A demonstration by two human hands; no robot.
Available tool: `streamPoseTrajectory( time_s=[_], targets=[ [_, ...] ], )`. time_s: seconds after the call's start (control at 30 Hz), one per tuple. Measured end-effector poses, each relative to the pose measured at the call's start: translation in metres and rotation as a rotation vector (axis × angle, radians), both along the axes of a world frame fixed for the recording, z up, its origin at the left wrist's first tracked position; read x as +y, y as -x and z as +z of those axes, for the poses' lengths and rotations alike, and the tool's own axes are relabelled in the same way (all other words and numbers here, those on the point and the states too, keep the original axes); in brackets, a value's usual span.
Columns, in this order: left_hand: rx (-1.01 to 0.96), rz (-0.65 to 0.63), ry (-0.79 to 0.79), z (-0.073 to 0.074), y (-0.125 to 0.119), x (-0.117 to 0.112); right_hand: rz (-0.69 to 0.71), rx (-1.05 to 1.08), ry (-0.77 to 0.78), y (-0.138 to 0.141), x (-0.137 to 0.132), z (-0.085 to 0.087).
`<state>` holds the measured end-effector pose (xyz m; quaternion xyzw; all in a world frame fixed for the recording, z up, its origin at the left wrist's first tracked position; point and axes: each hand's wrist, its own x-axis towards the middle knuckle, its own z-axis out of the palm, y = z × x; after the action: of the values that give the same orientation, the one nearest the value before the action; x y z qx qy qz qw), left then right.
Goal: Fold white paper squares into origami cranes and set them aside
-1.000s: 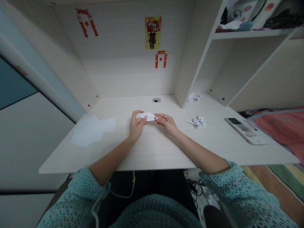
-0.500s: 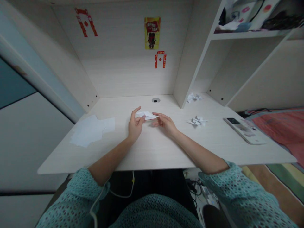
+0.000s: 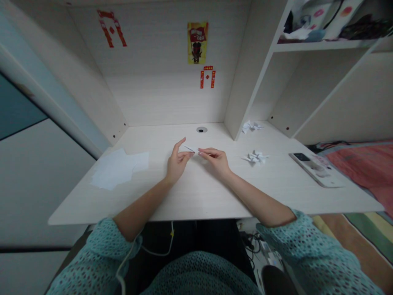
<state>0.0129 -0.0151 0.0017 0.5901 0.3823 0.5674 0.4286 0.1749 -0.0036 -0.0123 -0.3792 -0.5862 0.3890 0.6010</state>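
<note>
Between my two hands, above the middle of the desk, is a small piece of folded white paper, turned nearly edge-on. My left hand pinches its near side with thumb and fingers, the index finger raised. On the other side my right hand grips the paper's right end between thumb and fingertips. Its folds are partly hidden by my fingers. Off to the right lie folded paper pieces, pointed and heaped together, with a second heap of folded paper behind them by the upright panel.
Flat white paper sheets are spread on the left of the white desk. A phone lies near the right edge. An upright divider rises behind the desk, and a round cable hole sits at the back.
The folded paper has turned from showing its broad face to nearly edge-on. My left hand has shifted slightly right, and my right fingers have closed in on the paper's end.
</note>
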Motion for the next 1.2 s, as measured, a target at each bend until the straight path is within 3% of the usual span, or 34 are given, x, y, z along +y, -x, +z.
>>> streamPoseTrajectory(
  time_s=[0.27,0.87,1.07,1.2],
  targets=[
    [0.112,-0.029,-0.044,-0.007,0.005,0.007,0.019,-0.108,-0.109,-0.002,-0.002,0.001],
    [0.135,-0.048,-0.071,0.001,0.008,0.004,0.084,-0.081,-0.084,-0.006,0.002,0.0],
    [0.153,0.039,-0.107,0.0,0.006,0.002,0.049,-0.096,-0.058,-0.005,-0.001,0.004],
    [0.065,0.092,-0.074,-0.002,0.0,0.002,0.009,-0.11,-0.077,-0.003,-0.003,0.007]
  ],
)
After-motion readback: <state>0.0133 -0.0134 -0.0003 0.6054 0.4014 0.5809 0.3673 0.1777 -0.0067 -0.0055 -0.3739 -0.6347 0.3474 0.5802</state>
